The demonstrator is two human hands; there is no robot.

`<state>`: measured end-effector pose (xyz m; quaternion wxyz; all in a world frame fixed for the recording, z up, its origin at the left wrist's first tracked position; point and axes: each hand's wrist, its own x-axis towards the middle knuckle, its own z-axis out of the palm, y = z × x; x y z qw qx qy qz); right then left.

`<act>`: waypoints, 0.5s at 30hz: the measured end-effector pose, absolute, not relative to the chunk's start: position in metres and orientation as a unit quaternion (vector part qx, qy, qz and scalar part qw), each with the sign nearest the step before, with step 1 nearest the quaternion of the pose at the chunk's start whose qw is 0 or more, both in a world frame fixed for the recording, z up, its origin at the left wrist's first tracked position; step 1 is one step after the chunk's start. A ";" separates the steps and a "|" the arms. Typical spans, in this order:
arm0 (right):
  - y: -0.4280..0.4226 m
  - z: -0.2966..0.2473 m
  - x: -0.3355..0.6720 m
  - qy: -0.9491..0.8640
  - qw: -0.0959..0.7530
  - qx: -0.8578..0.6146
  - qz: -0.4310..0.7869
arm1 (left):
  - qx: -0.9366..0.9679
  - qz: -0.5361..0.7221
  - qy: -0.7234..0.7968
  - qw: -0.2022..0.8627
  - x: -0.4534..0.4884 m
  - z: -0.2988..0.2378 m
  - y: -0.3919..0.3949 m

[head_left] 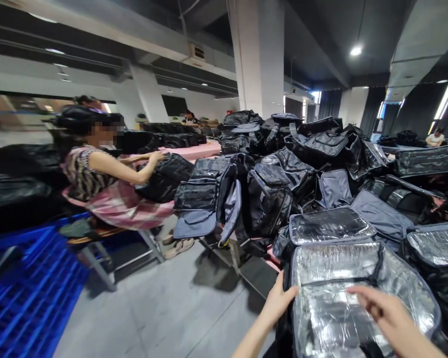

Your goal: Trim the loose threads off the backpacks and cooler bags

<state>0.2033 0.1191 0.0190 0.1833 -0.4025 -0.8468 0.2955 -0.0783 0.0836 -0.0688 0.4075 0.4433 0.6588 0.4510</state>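
Observation:
An insulated bag [336, 313] stands open in front of me, its silver foil lining facing up and its foil-backed lid [330, 226] folded away. My left hand [278, 301] grips the bag's left rim, thumb on the edge and fingers hidden down the outer side. Over the foil interior hovers my right hand [386, 315], slightly blurred. Its index finger points left and the others are partly curled, with nothing visible in them. Whether the fingertip touches the lining, I cannot tell.
A large heap of dark bags [269, 199] covers the tables ahead and to the right. At left, a seated person [93, 169] handles a black bag [166, 176]. A blue plastic pallet [30, 298] lies on the grey floor [164, 308]. A white pillar [259, 59] rises behind.

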 end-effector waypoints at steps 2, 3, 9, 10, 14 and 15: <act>0.156 0.020 0.244 -0.793 0.242 -0.542 0.139 | 0.440 0.430 0.679 0.400 -0.077 -0.066 0.090; 0.173 0.016 0.264 -0.751 0.252 -0.607 0.069 | 0.439 0.421 0.687 0.397 -0.076 -0.065 0.093; 0.218 -0.047 0.352 -0.658 0.113 -0.739 0.095 | 0.474 0.407 0.668 0.404 -0.070 -0.065 0.103; 0.217 -0.058 0.360 -0.656 0.120 -0.737 0.107 | 0.480 0.411 0.659 0.408 -0.069 -0.068 0.101; 0.207 -0.075 0.370 -0.652 0.206 -0.712 0.162 | 0.471 0.452 0.642 0.402 -0.069 -0.073 0.091; 0.203 -0.072 0.369 -0.648 0.233 -0.705 0.170 | 0.469 0.466 0.635 0.399 -0.070 -0.071 0.090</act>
